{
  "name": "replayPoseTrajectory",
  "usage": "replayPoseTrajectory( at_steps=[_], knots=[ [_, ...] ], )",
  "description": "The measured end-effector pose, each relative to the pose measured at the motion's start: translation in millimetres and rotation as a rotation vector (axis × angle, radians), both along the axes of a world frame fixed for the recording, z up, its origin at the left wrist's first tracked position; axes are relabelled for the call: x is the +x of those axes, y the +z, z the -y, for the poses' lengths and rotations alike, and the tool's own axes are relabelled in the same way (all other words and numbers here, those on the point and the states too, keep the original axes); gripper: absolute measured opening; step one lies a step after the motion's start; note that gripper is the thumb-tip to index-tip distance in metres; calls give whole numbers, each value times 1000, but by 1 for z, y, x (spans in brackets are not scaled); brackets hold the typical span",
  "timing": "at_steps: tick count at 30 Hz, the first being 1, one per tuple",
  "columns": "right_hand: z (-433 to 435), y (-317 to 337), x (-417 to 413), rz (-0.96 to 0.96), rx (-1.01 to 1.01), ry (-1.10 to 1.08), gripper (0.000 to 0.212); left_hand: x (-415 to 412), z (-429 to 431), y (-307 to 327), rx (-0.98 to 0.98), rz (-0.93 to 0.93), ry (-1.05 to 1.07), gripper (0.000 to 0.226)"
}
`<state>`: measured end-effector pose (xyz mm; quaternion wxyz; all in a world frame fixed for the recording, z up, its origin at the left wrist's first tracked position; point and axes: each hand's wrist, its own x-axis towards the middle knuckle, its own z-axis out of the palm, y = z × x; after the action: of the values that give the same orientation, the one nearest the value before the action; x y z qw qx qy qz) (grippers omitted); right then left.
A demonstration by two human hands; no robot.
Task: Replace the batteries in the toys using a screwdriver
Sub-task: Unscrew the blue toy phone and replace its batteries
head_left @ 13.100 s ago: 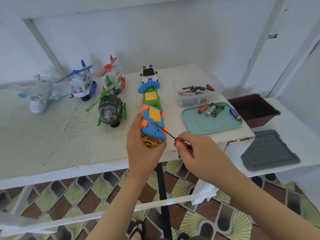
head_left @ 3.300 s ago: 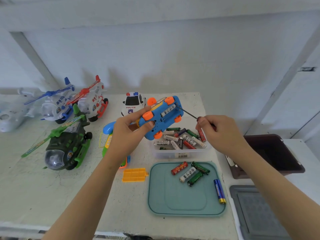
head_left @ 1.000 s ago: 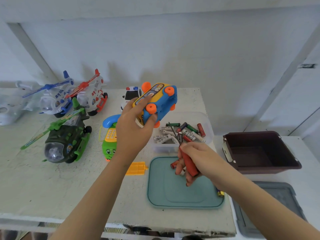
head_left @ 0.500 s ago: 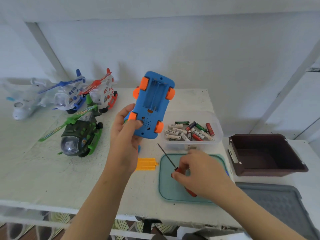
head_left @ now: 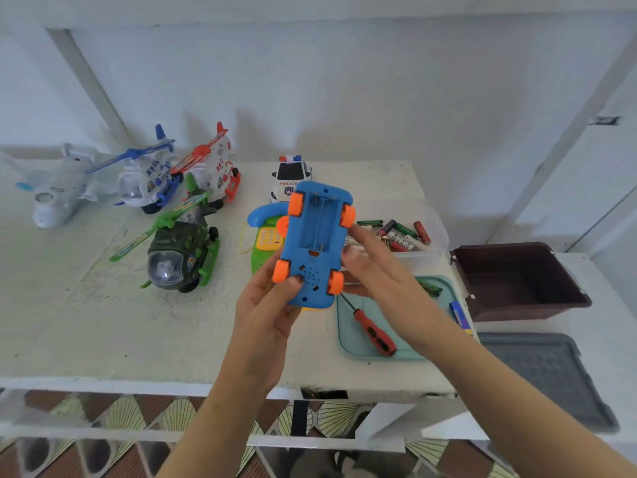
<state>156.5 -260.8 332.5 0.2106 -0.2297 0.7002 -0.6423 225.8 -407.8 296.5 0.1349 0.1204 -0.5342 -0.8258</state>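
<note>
**Left hand** (head_left: 265, 315) — one. It grips the car (head_left: 315, 243) from below: the thumb presses on the underside beside the speaker holes, and the other fingers curl behind the body.
**Car** — one, blue, held above the surface (head_left: 103, 322) with its belly to the camera and its nose up. It has four orange wheels, and the battery bay is uncovered, floor and contacts showing.
**Right hand** (head_left: 379, 270) — one. Its fingers (head_left: 365, 241) are loose and spread by the car's right side, blurred and holding nothing. Whether they touch the car cannot be told.
**Screwdriver** (head_left: 374, 331) — one, red-handled, lying slantwise on the tray (head_left: 348, 343).
**Tray** — one, teal, at the front right of the surface and largely covered by the right wrist. Two cells show on it: a green battery (head_left: 429, 288) and a blue battery (head_left: 460, 315) at the right rim.
**Box** (head_left: 413, 259) — one, clear, behind the tray. It holds a heap of batteries (head_left: 403, 236), partly hidden by the hand, so the count is unclear.
**Phone** (head_left: 263, 236) — one, green and blue, behind the car and partly hidden.
**Police car** (head_left: 291, 172) — one, farther back.
**Helicopters** — three: green (head_left: 179, 253) nearest, blue (head_left: 148, 181) and red (head_left: 215, 170) by the wall.
**Plane** (head_left: 58, 191) — one, white, far left.
**Bin** (head_left: 531, 308) — one, brown, right of the surface.
**Lid** (head_left: 551, 377) — one, grey, in front of the bin.
</note>
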Motion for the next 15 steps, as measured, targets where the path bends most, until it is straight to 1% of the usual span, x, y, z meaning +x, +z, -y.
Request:
replayPoseTrajectory(
  at_steps=[1,3,6,8,9,11,15],
  knots=[
    [3,-2,4,1,-24,-3,47,5,0,-2,-11,14,-5,76],
    [7,-5,11,-33,2,-58,44,16,1,-4,-83,49,-20,74],
    [7,-12,21,-38,73,-88,45,32,11,-10,-342,119,-45,70],
    [8,-16,27,-57,139,-80,43,41,22,-16,-548,188,-80,78],
    [9,-18,31,-82,179,-90,40,44,26,-19,-618,213,-97,80],
    [10,-23,37,-110,214,-98,34,49,32,-24,-636,240,-122,81],
    [12,-27,45,-172,275,-111,33,54,32,-30,-541,275,-183,79]
  ],
)
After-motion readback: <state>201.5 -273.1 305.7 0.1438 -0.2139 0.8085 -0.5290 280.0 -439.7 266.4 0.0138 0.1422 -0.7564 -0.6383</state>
